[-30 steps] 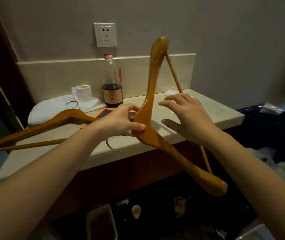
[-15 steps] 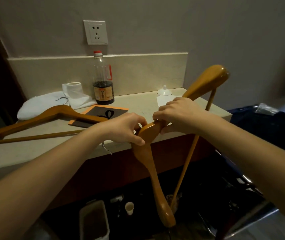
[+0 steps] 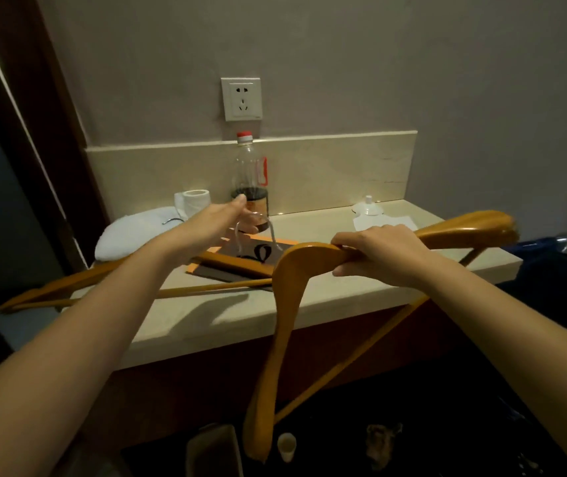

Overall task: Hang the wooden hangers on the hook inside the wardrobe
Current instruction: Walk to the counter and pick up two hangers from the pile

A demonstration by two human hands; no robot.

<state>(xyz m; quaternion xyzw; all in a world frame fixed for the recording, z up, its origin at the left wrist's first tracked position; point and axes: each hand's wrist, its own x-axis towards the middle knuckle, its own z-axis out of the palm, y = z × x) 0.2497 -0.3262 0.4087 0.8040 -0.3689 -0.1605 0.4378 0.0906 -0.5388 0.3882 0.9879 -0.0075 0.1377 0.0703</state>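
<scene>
My right hand grips a wooden hanger on its upper arm, just right of the neck. That arm runs out to the right above the counter, and the other arm hangs down in front of the counter edge. My left hand is raised over the counter and pinches the hanger's metal hook. A second wooden hanger lies flat on the counter at the left, its hook resting on a white towel. No wardrobe or wall hook is in view.
The beige counter carries a white towel, a toilet roll, a dark-liquid bottle, an orange-edged card and a white plastic piece. A dark door frame stands at the left. On the floor below are a bin and a cup.
The held hanger has swung so that its right arm lies lower and nearly level. My left hand has left the neck and risen to the metal hook. The view has tilted up.
</scene>
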